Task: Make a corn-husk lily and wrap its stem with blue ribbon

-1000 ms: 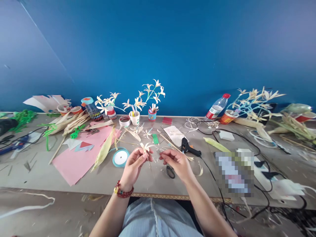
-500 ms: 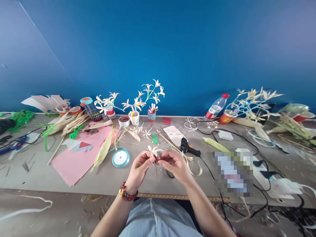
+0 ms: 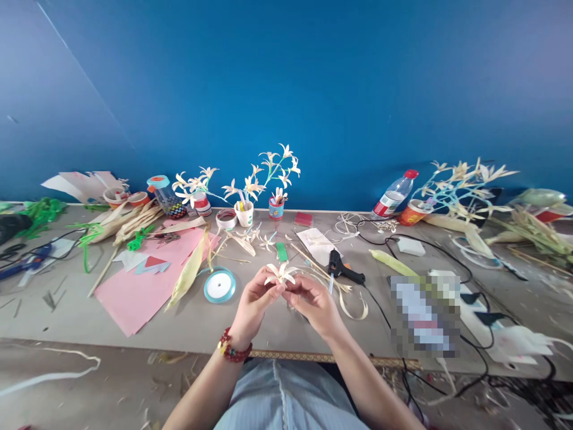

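Observation:
Between my two hands, above the front middle of the table, is a cream corn-husk flower (image 3: 281,274) with its petals spread upward. My left hand (image 3: 258,298) pinches its base from the left, thumb against the fingers. From the right, my right hand (image 3: 313,300) closes its thumb and fingers on the same base. The fingers hide the lower part of the flower. Left of my hands lies a spool of light blue ribbon (image 3: 219,285). A black glue gun (image 3: 342,269) rests on the table to their right.
Pink paper sheets (image 3: 129,295) and a corn husk (image 3: 188,278) lie at the left. Finished flower sprays stand in a white cup (image 3: 244,214) and an orange cup (image 3: 414,212) along the wall. A bottle (image 3: 395,194), a power strip (image 3: 477,319) and black cables occupy the right.
The flower has tilted a little and its petals show more fully toward me. Both hands keep their hold with small finger shifts.

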